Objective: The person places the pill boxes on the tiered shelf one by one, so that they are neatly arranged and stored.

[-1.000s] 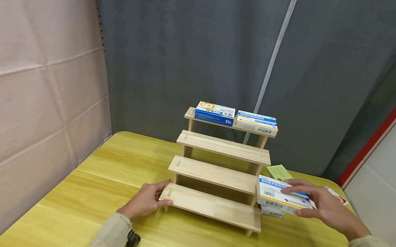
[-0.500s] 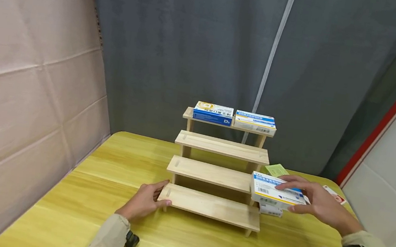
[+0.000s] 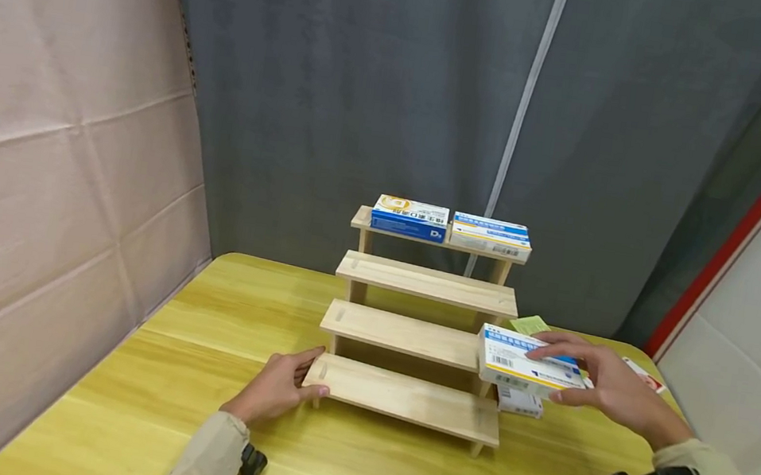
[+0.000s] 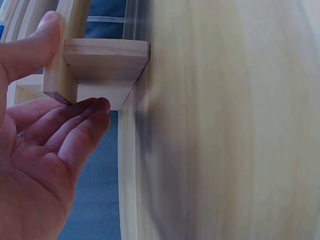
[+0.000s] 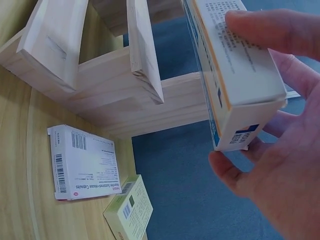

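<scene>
A four-step wooden display rack [image 3: 403, 395] stands on the table. My left hand [image 3: 272, 388] grips the left end of its lowest step; in the left wrist view the thumb lies on the board [image 4: 68, 55] and the fingers curl at its edge. With my right hand [image 3: 609, 386] I hold a white medicine box [image 3: 524, 364] with blue and yellow stripes, thumb on one long side and fingers on the other. The box is level with the second-lowest step and overlaps its right end in the head view. On the top step sit a blue-and-white box [image 3: 410, 219] and a similar striped box [image 3: 490, 237].
Right of the rack, a white capsule box [image 5: 86, 162] and a pale green box [image 5: 131, 207] lie on the table [image 3: 189, 373]. A red-and-white box [image 3: 644, 374] is partly hidden behind my right hand. A grey curtain [image 3: 371, 92] hangs behind.
My right hand has carried the striped medicine box left and slightly up, toward the second-lowest step. My left hand keeps its grip on the rack.
</scene>
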A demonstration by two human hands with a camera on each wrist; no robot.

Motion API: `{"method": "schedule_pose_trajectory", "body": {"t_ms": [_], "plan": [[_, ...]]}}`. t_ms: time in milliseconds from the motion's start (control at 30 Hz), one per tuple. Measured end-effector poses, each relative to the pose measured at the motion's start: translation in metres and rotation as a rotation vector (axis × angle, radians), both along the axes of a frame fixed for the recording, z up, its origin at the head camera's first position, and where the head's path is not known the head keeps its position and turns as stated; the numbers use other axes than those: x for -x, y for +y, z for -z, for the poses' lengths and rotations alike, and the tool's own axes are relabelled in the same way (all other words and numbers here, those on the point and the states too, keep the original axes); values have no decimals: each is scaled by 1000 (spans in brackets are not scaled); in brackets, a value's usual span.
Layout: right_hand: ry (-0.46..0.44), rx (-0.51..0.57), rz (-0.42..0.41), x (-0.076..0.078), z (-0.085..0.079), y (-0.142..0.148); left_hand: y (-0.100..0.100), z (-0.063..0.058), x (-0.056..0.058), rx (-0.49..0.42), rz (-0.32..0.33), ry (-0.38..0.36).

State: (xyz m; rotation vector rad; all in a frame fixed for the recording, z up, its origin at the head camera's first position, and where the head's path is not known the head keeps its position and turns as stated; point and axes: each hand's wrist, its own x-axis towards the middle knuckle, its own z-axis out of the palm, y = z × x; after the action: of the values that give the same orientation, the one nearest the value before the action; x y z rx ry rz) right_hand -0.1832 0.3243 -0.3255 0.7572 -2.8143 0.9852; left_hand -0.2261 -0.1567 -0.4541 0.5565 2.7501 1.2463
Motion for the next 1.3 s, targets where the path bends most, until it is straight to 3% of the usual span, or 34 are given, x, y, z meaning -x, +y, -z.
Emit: {"method": "schedule_pose_trajectory", "body": {"t_ms": [400, 1300], "plan": [[-26, -16, 32, 0, -7, -7, 0, 0, 1, -10, 12, -4], [-22, -41, 17, 12, -19, -27, 0, 1, 3, -9, 10, 6]]}}
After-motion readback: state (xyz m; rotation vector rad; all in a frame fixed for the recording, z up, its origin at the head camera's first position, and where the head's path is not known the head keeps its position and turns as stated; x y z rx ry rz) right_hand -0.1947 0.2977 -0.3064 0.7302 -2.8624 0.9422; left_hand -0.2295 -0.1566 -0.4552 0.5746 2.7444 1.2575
